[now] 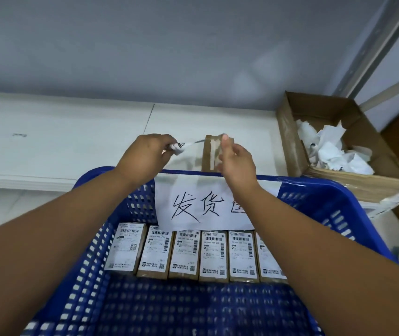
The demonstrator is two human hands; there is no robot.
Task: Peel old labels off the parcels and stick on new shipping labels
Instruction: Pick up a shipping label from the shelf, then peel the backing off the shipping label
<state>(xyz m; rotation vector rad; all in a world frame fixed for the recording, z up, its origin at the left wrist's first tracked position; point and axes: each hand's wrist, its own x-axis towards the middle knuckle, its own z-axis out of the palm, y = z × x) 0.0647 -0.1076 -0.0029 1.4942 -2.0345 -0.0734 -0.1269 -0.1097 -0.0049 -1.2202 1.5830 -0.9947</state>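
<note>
Peeling old label [185, 151] off parcel [211, 155].
Pinched in left hand [145, 156], parcel held in right hand [236, 163], behind basket [314, 183]; may rip and leave bits if tugged fast.

Just past far rim of blue basket [302, 181]: left hand [145, 156] pinches label [181, 147], right hand [236, 162] grips brown parcel [211, 151]
</note>
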